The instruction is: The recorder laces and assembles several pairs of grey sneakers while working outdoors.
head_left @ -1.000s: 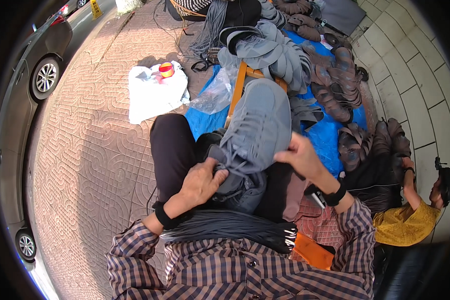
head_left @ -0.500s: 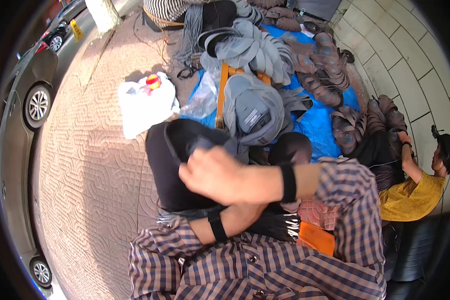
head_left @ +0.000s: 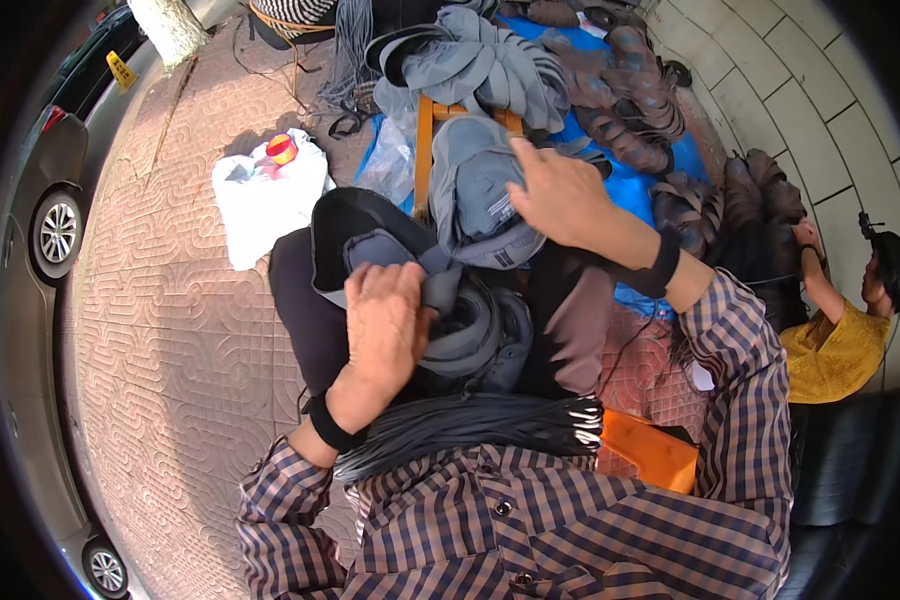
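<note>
One dark-lined shoe upper [head_left: 370, 245] is over the left thigh [head_left: 305, 315], the grip of the left hand [head_left: 382, 325] curled closed on it. Farther right, the right hand [head_left: 565, 198] has a loosely open grip at the right edge of a grey shoe upper [head_left: 475, 180]; whether they touch, I cannot tell.

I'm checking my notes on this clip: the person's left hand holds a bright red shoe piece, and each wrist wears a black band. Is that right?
Not quite: the shoe piece in the left hand is grey and black, as the head view shows; each wrist does wear a black band.
</note>
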